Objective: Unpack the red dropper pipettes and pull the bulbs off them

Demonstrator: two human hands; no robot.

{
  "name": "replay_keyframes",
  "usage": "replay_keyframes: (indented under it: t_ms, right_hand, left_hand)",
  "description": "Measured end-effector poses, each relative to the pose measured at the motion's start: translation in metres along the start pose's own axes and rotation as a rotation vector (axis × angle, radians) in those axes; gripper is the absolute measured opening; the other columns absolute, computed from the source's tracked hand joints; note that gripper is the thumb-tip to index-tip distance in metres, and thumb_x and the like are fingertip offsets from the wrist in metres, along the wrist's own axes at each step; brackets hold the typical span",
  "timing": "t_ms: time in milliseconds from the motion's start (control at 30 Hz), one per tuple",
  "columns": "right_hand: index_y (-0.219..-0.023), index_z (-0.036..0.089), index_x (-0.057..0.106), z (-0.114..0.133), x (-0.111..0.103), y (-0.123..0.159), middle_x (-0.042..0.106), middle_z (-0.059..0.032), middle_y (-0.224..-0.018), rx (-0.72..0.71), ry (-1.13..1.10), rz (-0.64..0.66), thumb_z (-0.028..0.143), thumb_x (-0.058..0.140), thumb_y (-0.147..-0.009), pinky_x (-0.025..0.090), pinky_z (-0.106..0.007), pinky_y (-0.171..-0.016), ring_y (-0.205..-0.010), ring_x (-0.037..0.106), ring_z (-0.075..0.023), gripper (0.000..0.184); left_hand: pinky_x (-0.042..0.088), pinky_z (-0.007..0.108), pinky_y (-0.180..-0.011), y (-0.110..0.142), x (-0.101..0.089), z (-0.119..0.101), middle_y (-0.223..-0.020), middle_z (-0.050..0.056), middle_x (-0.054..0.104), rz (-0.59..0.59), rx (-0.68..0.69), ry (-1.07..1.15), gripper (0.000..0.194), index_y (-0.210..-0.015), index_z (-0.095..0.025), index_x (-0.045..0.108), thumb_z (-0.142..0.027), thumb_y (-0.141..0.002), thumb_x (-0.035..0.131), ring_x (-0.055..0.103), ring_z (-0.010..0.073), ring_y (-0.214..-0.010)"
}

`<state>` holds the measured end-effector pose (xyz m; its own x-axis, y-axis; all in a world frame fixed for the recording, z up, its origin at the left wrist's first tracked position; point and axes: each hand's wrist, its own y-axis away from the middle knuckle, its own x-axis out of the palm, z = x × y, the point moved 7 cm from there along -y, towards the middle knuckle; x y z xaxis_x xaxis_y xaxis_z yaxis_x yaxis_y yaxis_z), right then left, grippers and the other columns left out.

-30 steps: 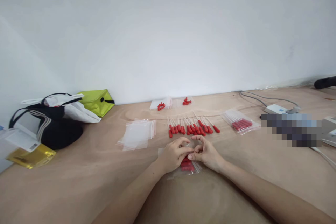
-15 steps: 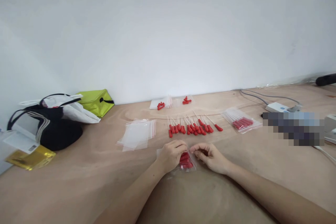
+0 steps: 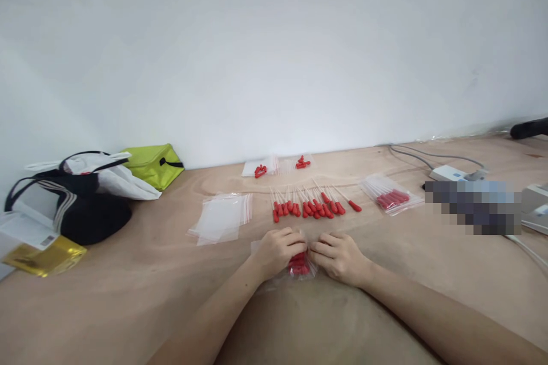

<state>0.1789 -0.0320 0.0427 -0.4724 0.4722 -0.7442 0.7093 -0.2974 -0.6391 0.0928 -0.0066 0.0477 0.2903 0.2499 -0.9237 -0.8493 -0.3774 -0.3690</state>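
Note:
A clear zip bag (image 3: 298, 270) with red dropper bulbs in it lies on the table between my hands. My left hand (image 3: 280, 252) is closed on its upper left part and covers some of it. At the bag's right edge, my right hand (image 3: 338, 256) pinches the plastic with curled fingers. Just beyond both hands is a row of loose droppers (image 3: 317, 205), their red bulbs toward me and thin pale stems pointing away. To the left sits a stack of flat clear zip bags (image 3: 220, 218). Another zip bag of droppers (image 3: 391, 197) lies to the right.
Small red bulbs (image 3: 260, 170) rest on bags by the wall. On the left are a lime-green bag (image 3: 152, 165), a black cap (image 3: 94, 214) and a gold-and-white packet (image 3: 45, 254). A power strip (image 3: 447, 173) with cables and a blurred-out object stand at the right.
My right hand has moved slightly left and its fingers have closed onto the bag's right edge. My left hand keeps its hold on the bag. The view has shifted slightly.

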Motion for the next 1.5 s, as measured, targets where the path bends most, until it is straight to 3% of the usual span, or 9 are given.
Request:
replay_keyframes:
  t_ms: [200,367,500,600,700,767,967,1133,1500]
  right_hand:
    - [-0.069,0.018,0.054,0.002,0.007,-0.001,0.057,-0.0003,-0.067,-0.079,-0.01,0.055,0.016,0.032,-0.089,0.022,-0.028,-0.051,-0.062,0.042,-0.0121,0.03]
    - [-0.072,0.018,0.053,-0.001,0.014,0.001,0.058,-0.0011,-0.072,-0.083,-0.097,0.153,0.014,0.036,-0.086,0.026,-0.027,-0.054,-0.069,0.045,-0.013,0.022]
    - [-0.075,0.017,0.055,-0.011,0.011,0.005,0.06,-0.0037,-0.077,0.073,-0.255,0.195,0.015,0.041,-0.081,0.032,-0.029,-0.061,-0.072,0.046,-0.015,0.016]
    - [-0.077,0.018,0.057,-0.019,0.011,0.006,0.061,-0.0031,-0.081,0.209,-0.512,0.238,0.015,0.047,-0.074,0.036,-0.03,-0.069,-0.077,0.049,-0.0151,0.01]
    - [-0.08,0.019,0.059,-0.031,0.015,0.008,0.06,-0.0023,-0.076,0.438,-0.719,0.234,0.014,0.049,-0.073,0.039,-0.028,-0.069,-0.075,0.051,-0.0139,0.014]
    - [-0.083,0.019,0.062,-0.037,0.02,0.01,0.06,-0.0024,-0.074,0.575,-0.765,0.222,0.016,0.049,-0.075,0.04,-0.027,-0.067,-0.072,0.052,-0.0136,0.015]
    - [-0.103,0.023,0.06,-0.034,0.034,0.012,0.062,0.0004,-0.07,0.642,-0.808,0.261,0.033,0.061,-0.073,0.038,-0.031,-0.074,-0.073,0.052,-0.0152,0.031]
    - [-0.101,0.023,0.06,-0.034,0.033,0.013,0.061,-0.0004,-0.077,0.626,-0.798,0.26,0.045,0.072,-0.057,0.037,-0.031,-0.074,-0.076,0.054,-0.0163,0.051]
    - [-0.093,0.021,0.055,-0.021,0.024,0.009,0.058,-0.0034,-0.09,0.681,-0.625,0.219,0.018,0.062,-0.063,0.036,-0.032,-0.076,-0.086,0.051,-0.0187,0.03]
  left_hand:
    - [0.032,0.022,-0.045,0.002,0.004,-0.01,-0.077,0.0,0.061,0.042,0.12,-0.127,0.027,-0.074,-0.017,0.054,-0.018,-0.09,0.031,0.052,0.0122,-0.068]
    - [0.035,0.021,-0.046,0.001,-0.003,0.001,-0.082,0.0,0.062,0.058,0.048,-0.074,0.03,-0.074,-0.017,0.054,-0.018,-0.09,0.029,0.053,0.0097,-0.063]
    - [0.046,0.023,-0.072,0.01,-0.013,0.015,-0.103,0.004,0.06,-0.021,-0.126,0.104,0.027,-0.094,-0.018,0.055,-0.018,-0.09,0.028,0.057,0.0122,-0.087]
    - [0.043,0.029,-0.09,0.033,-0.016,0.019,-0.117,0.007,0.054,-0.054,-0.342,0.309,0.03,-0.115,-0.02,0.045,-0.025,-0.086,0.04,0.051,0.0158,-0.106]
    - [0.039,0.036,-0.096,0.059,-0.011,0.011,-0.125,0.007,0.048,0.053,-0.465,0.401,0.048,-0.126,-0.024,0.036,-0.029,-0.08,0.051,0.045,0.0201,-0.115]
    - [0.039,0.037,-0.095,0.07,-0.009,0.007,-0.125,0.006,0.048,0.092,-0.519,0.44,0.05,-0.127,-0.027,0.035,-0.026,-0.08,0.05,0.046,0.02,-0.114]
    - [0.046,0.03,-0.086,0.065,-0.006,0.013,-0.114,0.004,0.057,0.048,-0.624,0.47,0.041,-0.123,-0.026,0.04,-0.023,-0.082,0.045,0.056,0.0167,-0.101]
    - [0.045,0.031,-0.087,0.059,-0.003,0.012,-0.114,0.004,0.057,0.029,-0.611,0.459,0.036,-0.12,-0.025,0.043,-0.022,-0.084,0.043,0.055,0.0167,-0.102]
    - [0.046,0.032,-0.085,0.062,-0.002,0.016,-0.109,0.004,0.059,0.001,-0.632,0.477,0.032,-0.115,-0.024,0.048,-0.025,-0.083,0.044,0.056,0.0169,-0.099]
